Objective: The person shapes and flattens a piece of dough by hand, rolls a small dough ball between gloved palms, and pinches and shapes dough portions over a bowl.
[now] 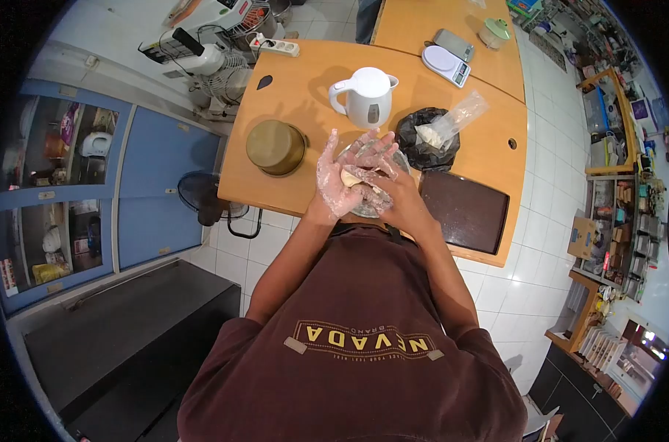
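- HANDS AT WORK: You stand over the desk, a small pale piece of what looks like dough lying in the palm of your left grip, above a bowl that your hands partly cover.
- The left grip is palm up with its fingers spread, not closed around the piece. Your right grip reaches across, fingers over the palm; whether they pinch the piece or merely lie on it, you cannot tell from this angle.
- DONE SO FAR: White coating on both hands suggests that mixing or dusting is behind you, and one portion appears to be separated and in hand.
- LEFT TO DO: This piece has yet to leave your palms, and its shape does not look finished. How much remains in the bowl is hidden; a count of pieces cannot be given.
- STANDING BY: A dark tray sits to your right, a black plastic bag just beyond it, a white kettle ahead and a brownish pot to your left.
- IN PRINT: Your dark shirt reads "NEVADA" in yellow, upside down from here, with "BRAND" beside it; a finer line is too small to trust. Figures on the white scale are illegible.
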A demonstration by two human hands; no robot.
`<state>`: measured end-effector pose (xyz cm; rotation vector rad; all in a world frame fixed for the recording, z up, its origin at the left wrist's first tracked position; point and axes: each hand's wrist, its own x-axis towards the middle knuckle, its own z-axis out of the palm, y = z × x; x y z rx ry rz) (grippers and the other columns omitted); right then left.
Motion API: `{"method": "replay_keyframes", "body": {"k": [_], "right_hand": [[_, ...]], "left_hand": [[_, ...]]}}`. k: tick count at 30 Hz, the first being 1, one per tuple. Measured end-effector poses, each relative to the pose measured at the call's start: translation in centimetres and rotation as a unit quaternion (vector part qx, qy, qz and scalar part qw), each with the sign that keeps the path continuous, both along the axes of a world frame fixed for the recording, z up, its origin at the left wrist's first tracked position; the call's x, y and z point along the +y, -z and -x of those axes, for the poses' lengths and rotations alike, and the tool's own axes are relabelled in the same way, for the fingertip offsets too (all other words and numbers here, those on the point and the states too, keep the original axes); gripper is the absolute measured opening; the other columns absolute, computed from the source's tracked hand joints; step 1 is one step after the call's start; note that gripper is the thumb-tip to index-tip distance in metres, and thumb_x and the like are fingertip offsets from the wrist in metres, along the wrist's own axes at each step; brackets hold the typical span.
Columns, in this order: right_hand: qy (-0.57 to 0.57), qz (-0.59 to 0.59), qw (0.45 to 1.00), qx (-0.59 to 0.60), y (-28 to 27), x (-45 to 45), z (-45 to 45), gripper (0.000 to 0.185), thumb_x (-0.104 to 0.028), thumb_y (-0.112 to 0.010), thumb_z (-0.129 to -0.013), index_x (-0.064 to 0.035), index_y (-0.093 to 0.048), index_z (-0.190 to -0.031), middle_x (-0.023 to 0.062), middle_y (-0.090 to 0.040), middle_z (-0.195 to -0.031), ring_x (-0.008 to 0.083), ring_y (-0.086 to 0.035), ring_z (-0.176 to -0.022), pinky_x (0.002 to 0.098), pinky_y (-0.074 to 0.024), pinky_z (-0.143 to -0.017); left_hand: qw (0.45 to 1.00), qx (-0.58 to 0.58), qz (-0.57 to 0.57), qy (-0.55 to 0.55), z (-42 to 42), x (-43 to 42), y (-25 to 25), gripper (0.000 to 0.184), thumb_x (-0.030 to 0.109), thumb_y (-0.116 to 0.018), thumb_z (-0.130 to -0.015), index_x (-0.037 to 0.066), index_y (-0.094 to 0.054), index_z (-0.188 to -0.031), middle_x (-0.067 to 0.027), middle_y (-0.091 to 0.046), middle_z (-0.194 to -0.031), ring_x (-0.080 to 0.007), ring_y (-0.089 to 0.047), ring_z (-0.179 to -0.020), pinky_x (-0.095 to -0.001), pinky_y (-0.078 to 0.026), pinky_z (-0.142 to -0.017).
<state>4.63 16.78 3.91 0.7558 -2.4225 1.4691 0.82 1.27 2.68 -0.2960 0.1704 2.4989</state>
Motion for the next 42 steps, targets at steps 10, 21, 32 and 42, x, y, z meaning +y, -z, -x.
{"method": "replay_keyframes", "body": {"k": [10, 21, 32, 42], "right_hand": [[0.042, -0.002, 0.999, 0.001, 2.4, 0.2, 0.3, 0.04, -0.001, -0.078, -0.074, -0.0071, -0.076, -0.114, 0.0146, -0.071, -0.117, 0.0375, -0.07, -0.105, 0.045, -0.0557, -0.093], [0.057, 0.033, 0.996, -0.053, 0.9, 1.1, 0.6, 0.052, -0.021, -0.083, -0.083, -0.0095, -0.069, -0.132, 0.0189, -0.058, -0.139, 0.0422, -0.053, -0.131, 0.0503, -0.0451, -0.106], [0.111, 0.178, 0.96, -0.183, 4.7, -1.2, 1.0, 0.119, -0.038, -0.085, -0.082, 0.0017, -0.008, -0.164, 0.0289, -0.007, -0.169, 0.0434, -0.01, -0.158, 0.0512, -0.018, -0.126], [0.176, 0.011, 0.983, -0.052, 3.6, -1.5, 1.4, 0.119, -0.036, -0.083, -0.084, 0.0059, -0.004, -0.163, 0.0321, -0.012, -0.167, 0.0431, -0.014, -0.157, 0.0499, -0.0191, -0.126]], "left_hand": [[0.999, 0.022, 0.03, 0.014, 0.0, 0.1, 0.6, 0.079, 0.061, -0.036, -0.107, -0.004, -0.04, -0.152, -0.0261, -0.043, -0.157, -0.0375, -0.039, -0.149, -0.0525, -0.035, -0.123], [0.996, 0.079, -0.041, -0.008, 0.3, -0.1, -0.6, 0.08, 0.059, -0.035, -0.108, 0.002, -0.027, -0.163, -0.02, -0.029, -0.168, -0.0325, -0.029, -0.155, -0.0478, -0.027, -0.127], [0.981, 0.188, 0.007, -0.041, 0.4, 1.3, -2.4, 0.088, 0.069, -0.028, -0.105, 0.005, -0.021, -0.165, -0.018, -0.019, -0.172, -0.0292, -0.013, -0.16, -0.0447, -0.011, -0.131], [0.968, 0.24, 0.062, -0.023, 0.5, 1.0, -1.7, 0.099, 0.08, -0.026, -0.099, 0.007, -0.021, -0.166, -0.0175, -0.021, -0.171, -0.0285, -0.015, -0.16, -0.0454, -0.013, -0.131]]}}
